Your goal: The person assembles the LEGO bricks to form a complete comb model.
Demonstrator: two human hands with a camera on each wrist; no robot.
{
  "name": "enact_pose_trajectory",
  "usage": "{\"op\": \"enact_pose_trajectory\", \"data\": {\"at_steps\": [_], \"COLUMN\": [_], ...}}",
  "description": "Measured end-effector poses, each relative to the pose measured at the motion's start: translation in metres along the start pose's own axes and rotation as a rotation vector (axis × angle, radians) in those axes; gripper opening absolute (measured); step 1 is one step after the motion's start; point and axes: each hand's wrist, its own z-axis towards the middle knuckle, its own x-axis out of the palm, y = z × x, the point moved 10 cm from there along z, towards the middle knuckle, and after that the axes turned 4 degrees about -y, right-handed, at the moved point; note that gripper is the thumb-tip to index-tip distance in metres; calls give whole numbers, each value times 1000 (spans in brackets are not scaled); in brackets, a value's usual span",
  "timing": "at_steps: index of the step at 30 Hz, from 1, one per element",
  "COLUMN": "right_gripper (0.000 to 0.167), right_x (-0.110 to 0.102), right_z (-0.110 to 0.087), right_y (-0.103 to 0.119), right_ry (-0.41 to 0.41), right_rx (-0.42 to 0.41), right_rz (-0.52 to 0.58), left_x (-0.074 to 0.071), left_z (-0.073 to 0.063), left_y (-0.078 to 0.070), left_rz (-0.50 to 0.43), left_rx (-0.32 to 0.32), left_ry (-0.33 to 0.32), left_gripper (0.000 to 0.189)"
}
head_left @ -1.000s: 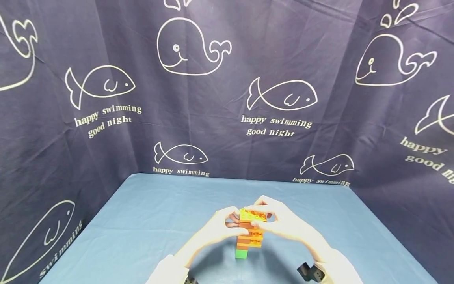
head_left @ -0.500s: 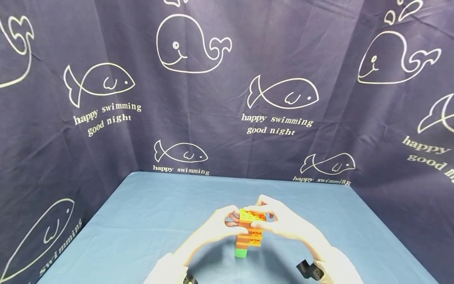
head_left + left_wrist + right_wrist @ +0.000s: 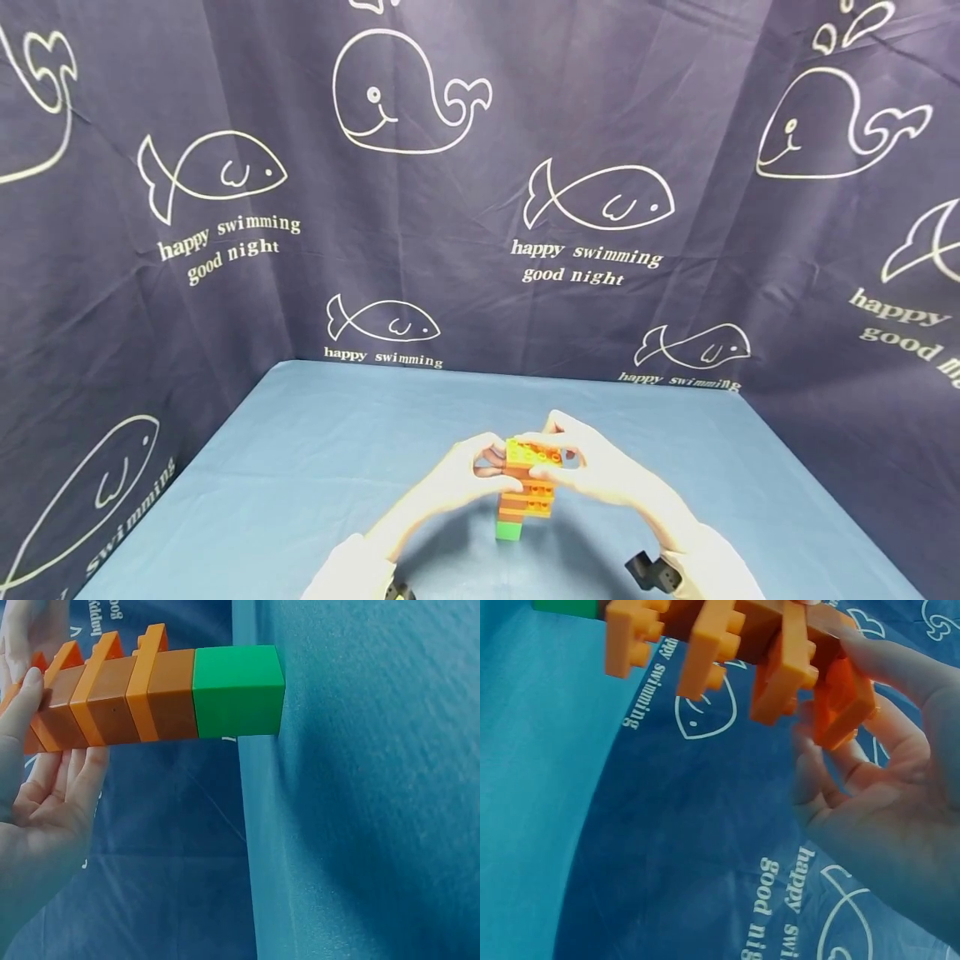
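Note:
A tower of toy building bricks stands upright on the blue table, its green brick (image 3: pixel 508 531) at the bottom. Above it, brown bricks (image 3: pixel 171 696) alternate with thin orange plates (image 3: pixel 539 490), which stick out to one side with studs showing. My left hand (image 3: pixel 453 477) grips the upper part of the tower from the left, thumb in front and fingers behind. From the right, my right hand (image 3: pixel 603 468) pinches the top orange plate (image 3: pixel 847 705) between thumb and fingers. Part of the upper tower is hidden by both thumbs.
Blue cloth covers the table (image 3: pixel 337 433). Behind and at both sides hangs a dark curtain (image 3: pixel 480 333) with white whales, fish and lettering. A black wrist camera (image 3: pixel 652 573) sits below the right wrist.
Both hands keep their hold on the tower, with hardly any movement. The head view has tilted very slightly.

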Motion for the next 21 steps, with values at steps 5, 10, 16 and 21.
{"op": "enact_pose_trajectory", "data": {"at_steps": [5, 10, 16, 21], "right_gripper": [40, 34, 30, 33], "right_x": [0, -1, -8, -19], "right_z": [-6, -15, -24, -23], "right_y": [-4, -20, -25, -11], "right_ry": [-74, -168, -250, -302], "right_rx": [5, 174, 234, 184], "right_rz": [33, 87, 101, 21], "left_x": [2, 3, 1, -5], "left_z": [1, 0, -2, 2], "left_y": [21, 23, 21, 25], "left_rz": [-30, -73, -71, -50], "left_rx": [-5, 7, -18, -41], "left_ry": [-1, -1, -28, -63], "left_gripper": [30, 32, 29, 24]}}
